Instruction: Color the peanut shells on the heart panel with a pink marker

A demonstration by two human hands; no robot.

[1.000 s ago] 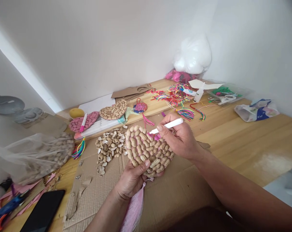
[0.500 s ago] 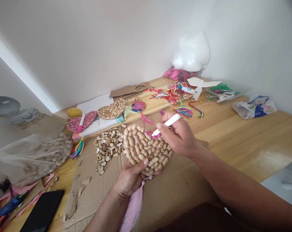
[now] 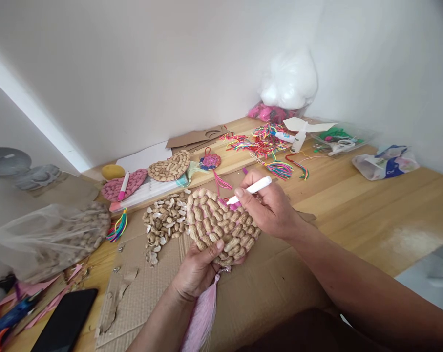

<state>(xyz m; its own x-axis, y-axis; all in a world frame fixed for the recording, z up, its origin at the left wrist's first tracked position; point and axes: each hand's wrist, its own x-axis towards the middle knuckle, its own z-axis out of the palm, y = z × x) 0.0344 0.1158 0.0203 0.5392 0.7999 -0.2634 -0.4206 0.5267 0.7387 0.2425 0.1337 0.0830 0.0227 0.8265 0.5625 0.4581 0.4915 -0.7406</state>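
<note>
My left hand (image 3: 197, 269) grips the lower edge of a heart-shaped piece covered in peanut shells (image 3: 217, 225), held just above a sheet of cardboard (image 3: 265, 288). A pink tassel (image 3: 202, 315) hangs from the heart's bottom. My right hand (image 3: 270, 205) holds a white marker (image 3: 251, 189) with its pink tip touching the shells near the heart's upper middle, where some shells are coloured pink.
A pile of loose peanut shells (image 3: 164, 222) lies left of the heart, a clear bag of peanuts (image 3: 49, 237) farther left. Two other shell hearts (image 3: 148, 176) with a second marker, coloured threads (image 3: 265, 142), a black phone (image 3: 65, 322) and bags sit on the wooden table.
The marker tip has shifted slightly left and down across the shells, and the heart has tipped a little in my left hand.
</note>
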